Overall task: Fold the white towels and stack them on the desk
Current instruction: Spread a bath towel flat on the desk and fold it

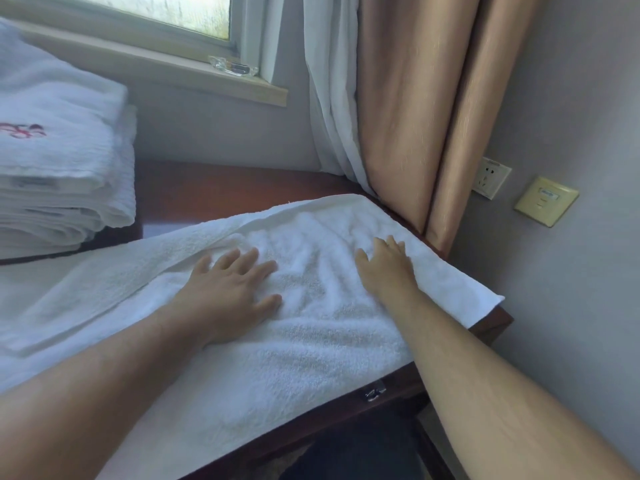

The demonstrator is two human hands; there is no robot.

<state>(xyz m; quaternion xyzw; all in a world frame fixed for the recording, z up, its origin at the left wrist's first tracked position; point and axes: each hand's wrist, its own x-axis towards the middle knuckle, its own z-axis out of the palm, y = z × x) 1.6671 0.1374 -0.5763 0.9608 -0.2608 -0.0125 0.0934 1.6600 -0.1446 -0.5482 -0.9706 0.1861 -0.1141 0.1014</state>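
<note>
A white towel (pixel 311 348) lies spread across the dark wooden desk (pixel 221 192), folded over on itself, its right end hanging over the desk's right edge. My left hand (pixel 232 289) lies flat on the towel's middle with the fingers spread. My right hand (pixel 386 266) presses flat on the towel nearer its right end, fingers straight. A stack of folded white towels (pixel 59 161) stands at the desk's far left; the top one bears red embroidery.
Behind the desk are a window sill with a glass ashtray (pixel 233 66), a white sheer curtain (pixel 332 98) and a tan drape (pixel 433 116). On the wall to the right sit a power socket (pixel 490 177) and a yellow switch plate (pixel 545 200).
</note>
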